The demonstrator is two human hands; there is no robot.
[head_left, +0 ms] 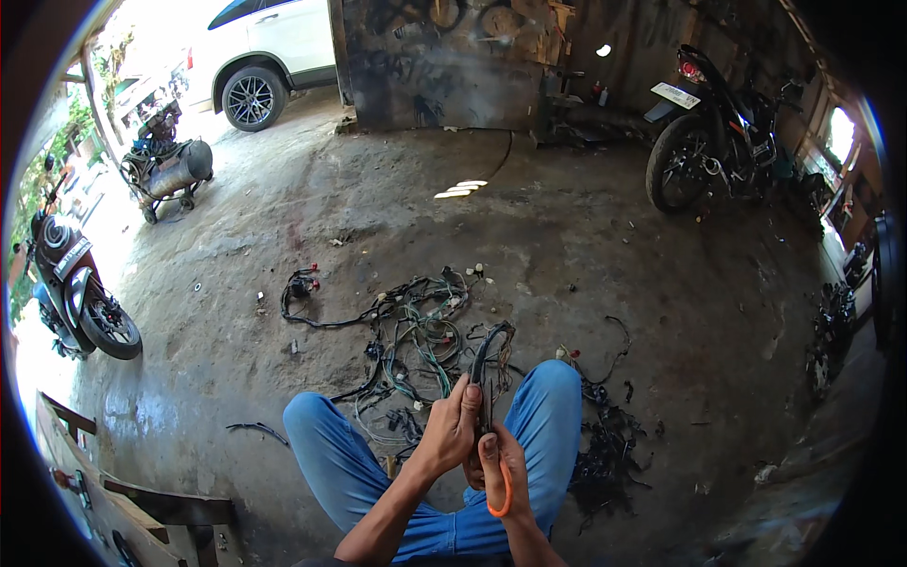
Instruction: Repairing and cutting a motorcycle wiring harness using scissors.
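Observation:
My left hand [448, 433] is closed around a black-wrapped bundle of the wiring harness [484, 352], between my knees. Its thumb points up along the bundle. My right hand [503, 465], just beside and below it, grips scissors with an orange handle [504, 499]. Their dark blades [487, 404] point away from me, close alongside the bundle; whether they touch it I cannot make out. The rest of the harness, a tangle of black, green and white wires [416, 317] with several connectors, lies on the floor ahead of my knees.
Black scraps [605, 458] litter the concrete floor right of my knee. A wooden bench [156, 501] stands at the lower left. Farther off are a scooter [80, 288], an air compressor [179, 170], a white car [283, 47] and a black motorcycle [713, 142].

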